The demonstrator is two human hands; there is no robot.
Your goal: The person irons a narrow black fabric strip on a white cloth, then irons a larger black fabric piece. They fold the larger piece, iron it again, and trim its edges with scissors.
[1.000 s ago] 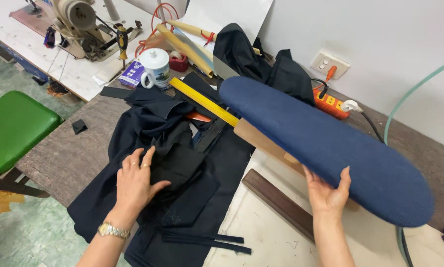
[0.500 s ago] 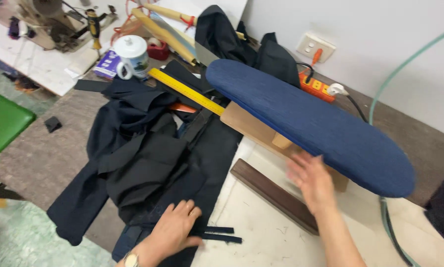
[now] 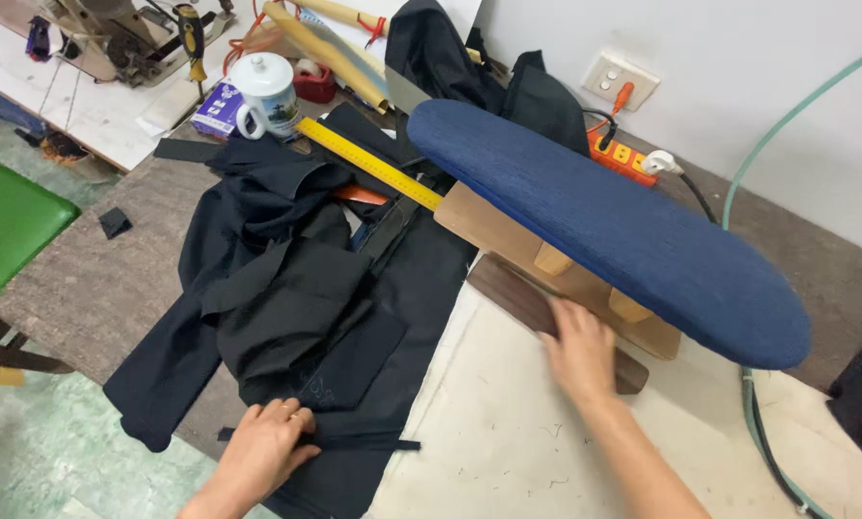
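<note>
A pile of black fabric garment pieces point(image 3: 296, 288) lies spread over the worktable. My left hand point(image 3: 263, 444) rests flat on its near edge, fingers on a narrow black strip point(image 3: 354, 444). My right hand point(image 3: 577, 351) lies palm down on a dark brown wooden bar point(image 3: 508, 293) that sits beside the wooden base of a blue padded sleeve board point(image 3: 604, 221). A yellow ruler point(image 3: 369, 163) lies across the fabric, its far end under the board. Neither hand grips anything.
A white mug point(image 3: 263, 91) and small box stand at the back left near a sewing machine point(image 3: 114, 34). An orange power strip point(image 3: 623, 159) and wall socket are behind the board. A green hose point(image 3: 767, 144) runs at right, a green stool point(image 3: 8, 226) at left.
My left hand slid back from the middle of the fabric to its near edge. My right hand left the board's end and moved down-left onto the wooden bar.
</note>
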